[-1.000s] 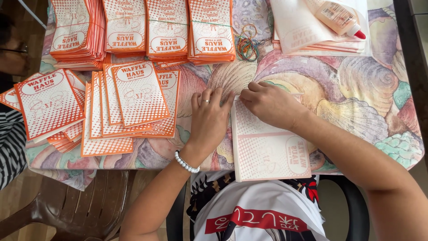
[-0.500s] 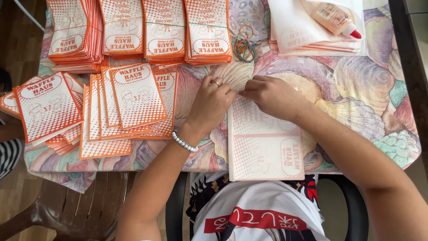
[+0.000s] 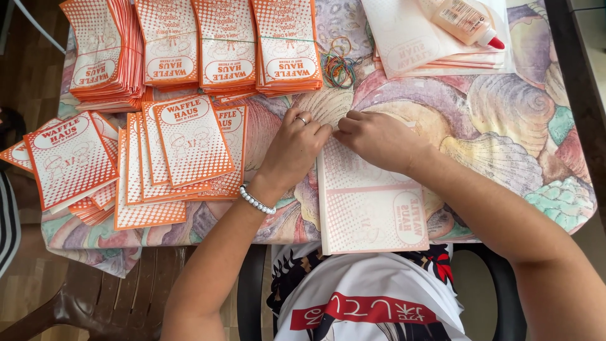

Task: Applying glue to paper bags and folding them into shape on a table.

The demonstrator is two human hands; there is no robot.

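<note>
Hands [image 3: 297, 148] [image 3: 379, 140] palm-down, fingertips together on paper bag [image 3: 372, 208]

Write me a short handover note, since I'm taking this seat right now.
Left hand and right hand both press the top edge of a pale paper bag lying printed side down at the table's near edge. Done: finished orange bags fanned at left, banded stacks behind. Left: unfolded sheets under the glue bottle; rubber bands nearby.
</note>
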